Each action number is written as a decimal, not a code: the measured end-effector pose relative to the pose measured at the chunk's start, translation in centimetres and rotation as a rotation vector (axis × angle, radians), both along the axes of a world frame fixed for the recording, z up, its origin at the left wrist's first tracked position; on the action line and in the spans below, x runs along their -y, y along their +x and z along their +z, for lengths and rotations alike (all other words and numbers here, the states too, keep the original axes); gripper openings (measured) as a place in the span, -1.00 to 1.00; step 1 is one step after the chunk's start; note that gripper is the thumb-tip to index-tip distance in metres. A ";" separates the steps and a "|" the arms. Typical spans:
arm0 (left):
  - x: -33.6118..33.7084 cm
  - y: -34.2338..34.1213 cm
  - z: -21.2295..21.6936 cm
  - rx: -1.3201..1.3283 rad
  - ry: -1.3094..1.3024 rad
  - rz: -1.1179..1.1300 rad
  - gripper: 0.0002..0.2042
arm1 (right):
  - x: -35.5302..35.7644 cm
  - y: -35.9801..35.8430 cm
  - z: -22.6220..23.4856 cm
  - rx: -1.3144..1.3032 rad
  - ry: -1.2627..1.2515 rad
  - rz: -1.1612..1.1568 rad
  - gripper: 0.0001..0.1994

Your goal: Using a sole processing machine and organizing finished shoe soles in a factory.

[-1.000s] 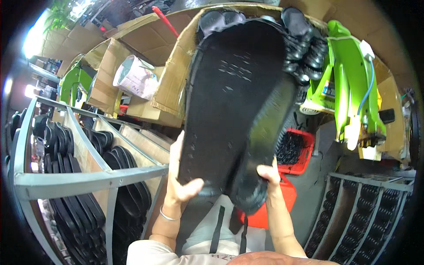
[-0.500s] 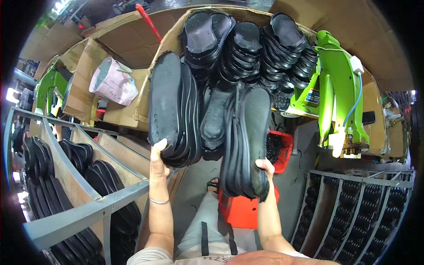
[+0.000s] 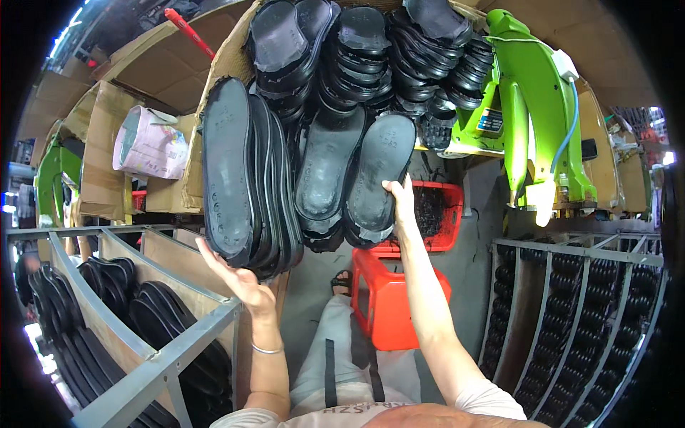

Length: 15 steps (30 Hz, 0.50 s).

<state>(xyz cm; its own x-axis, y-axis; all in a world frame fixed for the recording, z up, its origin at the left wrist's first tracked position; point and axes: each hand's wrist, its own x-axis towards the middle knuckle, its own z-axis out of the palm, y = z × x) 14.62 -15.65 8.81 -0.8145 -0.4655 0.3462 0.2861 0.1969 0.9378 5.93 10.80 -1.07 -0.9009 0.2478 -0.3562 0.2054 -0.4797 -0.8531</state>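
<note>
My left hand (image 3: 239, 279) has its fingers stretched out against the lower end of a left-hand stack of black shoe soles (image 3: 228, 171), which leans in a cardboard box (image 3: 230, 60). My right hand (image 3: 404, 203) grips the right edge of another stack of shoe soles (image 3: 382, 171), thumb on the top sole and the other fingers partly hidden along its side. Between these two lies a middle stack of soles (image 3: 328, 167). More black soles (image 3: 360, 32) are piled in rows behind them.
A green machine (image 3: 539, 107) with a blue cable stands to the right. Below are a red stool (image 3: 407, 307) and a red crate (image 3: 453, 214) of black scraps. Metal racks of soles (image 3: 178, 349) flank me left and right (image 3: 581, 250). A pinkish bucket (image 3: 153, 146) stands left.
The right stack has moved up beside the middle one, my right hand going up with it. My left hand's fingers have spread at the left stack's lower end. The view has shifted.
</note>
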 end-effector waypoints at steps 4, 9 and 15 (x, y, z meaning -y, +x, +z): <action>-1.0 -1.4 -0.1 0.007 -0.283 0.120 -0.15 | -0.4 -0.6 -1.0 0.014 -0.039 -0.041 -0.29; 0.6 -4.5 -2.3 0.034 -0.091 0.091 -0.29 | -1.8 -2.5 -3.1 0.058 -0.106 -0.090 -0.15; -1.2 0.2 -3.4 -0.060 -0.215 0.142 -0.14 | 0.1 2.7 -0.7 -0.053 0.146 -0.020 -0.32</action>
